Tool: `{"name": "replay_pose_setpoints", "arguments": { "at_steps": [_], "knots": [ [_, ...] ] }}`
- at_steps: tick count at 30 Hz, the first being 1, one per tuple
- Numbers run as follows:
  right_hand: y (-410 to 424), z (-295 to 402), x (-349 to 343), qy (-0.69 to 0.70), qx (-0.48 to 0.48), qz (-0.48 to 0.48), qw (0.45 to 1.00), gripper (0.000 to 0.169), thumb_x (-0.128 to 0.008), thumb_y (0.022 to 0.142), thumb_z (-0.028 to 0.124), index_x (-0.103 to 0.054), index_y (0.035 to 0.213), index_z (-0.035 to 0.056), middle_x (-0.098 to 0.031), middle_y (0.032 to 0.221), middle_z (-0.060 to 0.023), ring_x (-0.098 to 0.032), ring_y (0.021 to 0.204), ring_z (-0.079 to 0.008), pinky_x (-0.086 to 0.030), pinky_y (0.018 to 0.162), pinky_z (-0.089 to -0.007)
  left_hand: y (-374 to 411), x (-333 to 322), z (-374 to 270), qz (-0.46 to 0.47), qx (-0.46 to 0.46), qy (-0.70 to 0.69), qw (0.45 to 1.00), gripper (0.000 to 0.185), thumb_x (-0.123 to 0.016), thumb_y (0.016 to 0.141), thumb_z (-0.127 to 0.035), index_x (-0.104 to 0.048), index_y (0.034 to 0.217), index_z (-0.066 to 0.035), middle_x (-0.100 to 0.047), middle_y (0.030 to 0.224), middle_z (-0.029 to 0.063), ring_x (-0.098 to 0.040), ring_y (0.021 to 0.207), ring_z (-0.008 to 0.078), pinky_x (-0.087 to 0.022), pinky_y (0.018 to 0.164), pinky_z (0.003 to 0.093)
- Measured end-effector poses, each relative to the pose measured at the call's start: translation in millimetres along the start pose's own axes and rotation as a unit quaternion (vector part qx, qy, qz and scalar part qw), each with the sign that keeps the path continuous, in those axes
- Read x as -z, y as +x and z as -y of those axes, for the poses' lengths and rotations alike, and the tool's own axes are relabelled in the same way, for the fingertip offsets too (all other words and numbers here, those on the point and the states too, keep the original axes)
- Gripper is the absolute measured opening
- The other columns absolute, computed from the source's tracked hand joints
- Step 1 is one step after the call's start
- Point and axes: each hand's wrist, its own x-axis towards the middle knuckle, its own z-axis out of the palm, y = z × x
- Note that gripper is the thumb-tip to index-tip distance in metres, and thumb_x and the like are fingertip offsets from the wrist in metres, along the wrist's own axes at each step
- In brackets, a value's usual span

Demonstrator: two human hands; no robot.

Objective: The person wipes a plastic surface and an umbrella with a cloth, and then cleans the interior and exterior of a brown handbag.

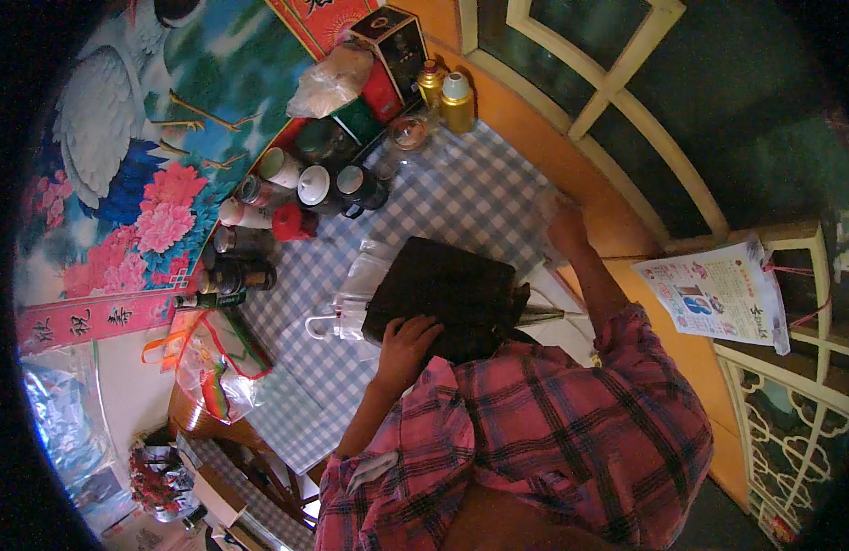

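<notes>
My left hand (407,344) lies with its fingers spread on the near left edge of a black bag or cloth-covered object (445,296). Clear plastic (366,272) and a white hooked handle (320,327) stick out from its left side, and thin ribs (545,314) show at its right. My right hand (565,217) is blurred at the right edge of the checked tablecloth (459,186), apart from the black object; whether it holds something cannot be told.
Jars and lidded cups (314,186) crowd the table's far left side. Gold vacuum flasks (457,103) stand by the orange wall. A clear plastic bag (218,372) lies at the left edge. A paper calendar (713,296) hangs at right, beside the latticed window frame (610,89).
</notes>
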Motion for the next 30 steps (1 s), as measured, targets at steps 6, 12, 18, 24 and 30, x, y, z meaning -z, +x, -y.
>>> {"name": "replay_pose_setpoints", "arguments": {
  "at_steps": [6, 12, 18, 24, 30],
  "knots": [
    [99.3, 130.2, 48.6, 0.011, 0.070, -0.182, 0.981, 0.046, -0.061, 0.077, 0.018, -0.050, 0.121, 0.0084, -0.049, 0.122, -0.0214, -0.044, 0.114, -0.0395, -0.037, 0.097, -0.0450, -4.4, -5.0, 0.6, 0.016, 0.031, 0.002, 0.999, 0.039, -0.056, 0.075, -0.010, -0.058, 0.114, -0.015, -0.056, 0.118, 0.0034, -0.049, 0.115, 0.0193, -0.032, 0.097, 0.0426],
    [155.2, 151.9, -16.5, -0.050, 0.150, -0.120, 0.980, 0.048, -0.062, 0.078, 0.028, -0.051, 0.122, 0.0104, -0.039, 0.131, -0.0217, -0.036, 0.118, -0.0424, -0.035, 0.094, -0.0527, -3.9, -6.3, 1.5, 0.047, 0.029, 0.041, 0.998, 0.036, -0.055, 0.077, -0.013, -0.059, 0.112, -0.017, -0.057, 0.118, 0.0022, -0.049, 0.115, 0.0179, -0.032, 0.098, 0.0419],
    [109.6, 99.5, -9.8, -0.002, 0.139, -0.069, 0.988, 0.042, -0.063, 0.077, 0.017, -0.054, 0.117, 0.0093, -0.046, 0.125, -0.0202, -0.040, 0.116, -0.0372, -0.036, 0.094, -0.0472, 24.0, 14.3, 6.6, 0.033, -0.041, 0.072, 0.996, 0.031, -0.052, 0.081, -0.016, -0.059, 0.111, -0.018, -0.058, 0.116, 0.0022, -0.051, 0.114, 0.0186, -0.035, 0.096, 0.0434],
    [-52.7, -5.8, 0.2, -0.037, 0.123, -0.063, 0.990, 0.027, -0.058, 0.079, 0.019, -0.060, 0.102, 0.0049, -0.058, 0.100, -0.0172, -0.054, 0.088, -0.0319, -0.045, 0.078, -0.0424, 129.8, 68.1, 7.8, 0.021, -0.165, 0.103, 0.981, 0.026, -0.053, 0.078, -0.014, -0.062, 0.103, -0.015, -0.063, 0.100, 0.0080, -0.058, 0.096, 0.0249, -0.045, 0.083, 0.0411],
    [-152.2, 64.5, 174.7, 0.016, -0.084, 0.193, 0.978, 0.030, -0.061, 0.077, 0.021, -0.059, 0.098, -0.0001, -0.064, 0.089, -0.0176, -0.063, 0.079, -0.0295, -0.050, 0.065, -0.0367, 238.1, 120.0, -14.6, 0.111, -0.247, 0.123, 0.955, 0.029, -0.063, 0.070, -0.011, -0.064, 0.099, -0.011, -0.064, 0.091, 0.0139, -0.063, 0.083, 0.0320, -0.051, 0.071, 0.0430]
  ]
}}
